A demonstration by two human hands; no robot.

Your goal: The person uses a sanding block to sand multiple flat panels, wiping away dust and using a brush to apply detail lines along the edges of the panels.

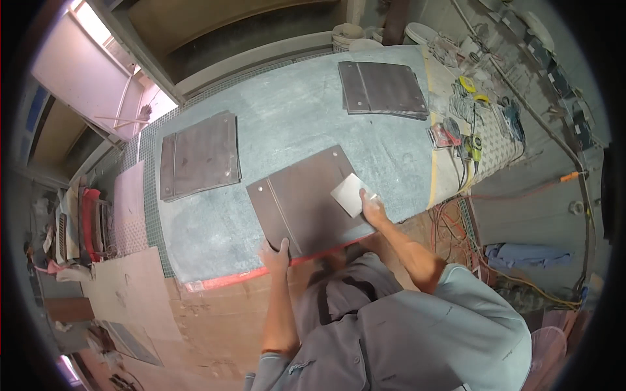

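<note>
A flat dark brown panel (303,199) lies at a slant near the front edge of the table, with a pale line across it and small round pale spots at its corners. At its near left corner, my left hand (277,257) grips the edge, thumb on top and some fingers hidden. My right hand (373,207) holds a white square sheet (347,195) over the panel's right side; its exact kind cannot be told. Similar brown panels lie in a left stack (201,156) and a far right stack (385,88).
The blue-grey covered table (280,98) has a red front edge. Power tools (475,146) and cords lie at its right end. Buckets (349,36) stand behind. Hoses (450,225) and a blue cloth (528,255) are at right, cardboard (218,326) on the floor.
</note>
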